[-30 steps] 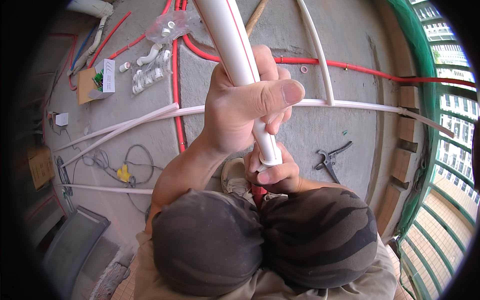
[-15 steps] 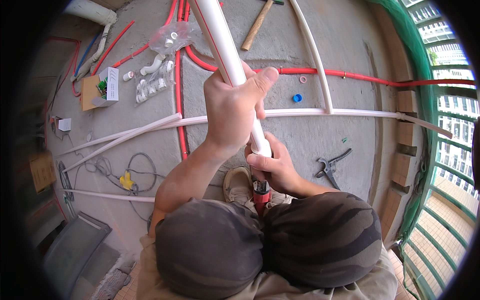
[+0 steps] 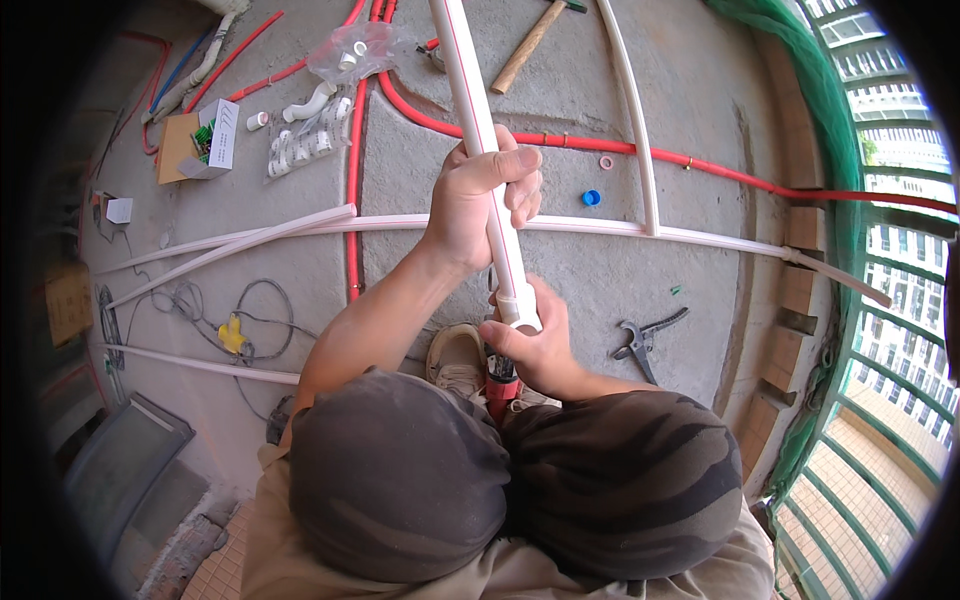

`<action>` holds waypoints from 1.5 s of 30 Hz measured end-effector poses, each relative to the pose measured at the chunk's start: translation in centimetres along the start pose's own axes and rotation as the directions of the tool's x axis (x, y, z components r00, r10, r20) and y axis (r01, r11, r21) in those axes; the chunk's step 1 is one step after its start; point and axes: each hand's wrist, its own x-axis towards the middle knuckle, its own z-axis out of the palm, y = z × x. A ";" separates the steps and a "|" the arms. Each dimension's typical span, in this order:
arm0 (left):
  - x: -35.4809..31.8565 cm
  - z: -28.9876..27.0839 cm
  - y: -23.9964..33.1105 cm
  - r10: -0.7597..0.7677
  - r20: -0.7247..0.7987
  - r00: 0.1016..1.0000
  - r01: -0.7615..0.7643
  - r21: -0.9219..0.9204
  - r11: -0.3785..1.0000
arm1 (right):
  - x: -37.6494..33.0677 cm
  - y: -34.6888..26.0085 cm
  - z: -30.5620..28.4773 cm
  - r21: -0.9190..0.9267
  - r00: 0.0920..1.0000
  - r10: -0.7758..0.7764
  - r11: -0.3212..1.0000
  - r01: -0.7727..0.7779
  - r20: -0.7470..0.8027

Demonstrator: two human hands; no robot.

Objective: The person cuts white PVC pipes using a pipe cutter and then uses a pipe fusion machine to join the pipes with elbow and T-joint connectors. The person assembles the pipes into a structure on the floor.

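Observation:
A long white plastic pipe [image 3: 465,75] with a thin red stripe slants up and away from me. My left hand [image 3: 470,200] is wrapped round it partway along, thumb across the front. At the pipe's near end sits a white pipe fitting [image 3: 517,303], its round opening facing me. My right hand [image 3: 545,345] grips this fitting, with the thumb beside the opening and the other fingers partly hidden behind. Just below, between my shoes, stands a red and black tool [image 3: 502,390]; its upper part is partly covered by the right hand.
Red pipes [image 3: 600,145] and white pipes [image 3: 690,233] cross the concrete floor. A hammer [image 3: 528,50], blue cap [image 3: 591,198] and pipe cutter [image 3: 640,345] lie around. Bagged white fittings [image 3: 305,145], an open box [image 3: 205,148] and a cable with yellow plug [image 3: 233,333] are left; green netting [image 3: 850,150] hangs right.
The pipe stands at a steeper angle in view and its near end has tipped, baring the fitting's opening. My left hand has turned round the pipe. The whole view has shifted slightly.

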 end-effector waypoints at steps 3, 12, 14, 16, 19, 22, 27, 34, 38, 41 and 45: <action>-0.7 0.7 0.2 0.009 -0.007 1.000 -0.009 0.030 1.000 | -0.5 0.2 0.0 0.096 0.999 0.032 0.995 -0.035 0.027; 0.6 -1.2 -0.2 -0.066 -0.067 0.996 0.064 -0.035 0.997 | 0.8 -0.1 0.6 0.091 0.991 0.131 0.987 -0.133 0.021; 1.7 -2.0 -0.3 -0.101 -0.063 0.993 0.095 -0.087 0.992 | 1.5 -1.3 1.0 0.133 0.980 0.194 0.971 -0.197 0.031; 1.8 -1.7 -0.6 -0.125 -0.059 0.990 0.120 -0.083 0.989 | 1.2 -1.2 0.5 0.090 0.978 0.206 0.974 -0.208 0.033; 0.8 0.0 -0.3 -0.068 -0.004 0.998 0.067 -0.037 0.997 | 0.5 -0.5 0.1 -0.014 0.999 0.052 0.999 -0.052 -0.001; -1.1 2.1 0.8 0.031 0.052 0.998 -0.033 0.047 0.998 | -0.2 -0.3 -0.2 -0.082 0.990 -0.125 0.988 0.130 0.058; -2.9 4.3 2.0 0.152 0.195 0.969 -0.183 0.151 0.971 | -1.0 -0.4 -1.1 -0.147 0.961 -0.249 0.953 0.264 0.118; -3.6 4.8 2.2 0.165 0.201 0.966 -0.195 0.141 0.970 | -0.9 -0.1 -0.9 -0.095 0.934 -0.332 0.934 0.345 0.128; -3.8 4.9 1.9 0.179 0.192 0.965 -0.188 0.033 0.982 | -0.9 -0.3 -1.2 -0.141 0.921 -0.357 0.915 0.378 0.154; -4.5 3.9 3.2 0.151 0.346 0.926 -0.189 0.079 0.979 | -0.6 -1.8 -0.5 -0.244 0.890 -0.434 0.856 0.456 0.140; -4.7 3.5 4.4 0.175 0.283 0.943 -0.209 0.095 0.973 | 1.3 -2.3 -1.5 -0.556 0.752 -0.655 0.600 0.576 0.072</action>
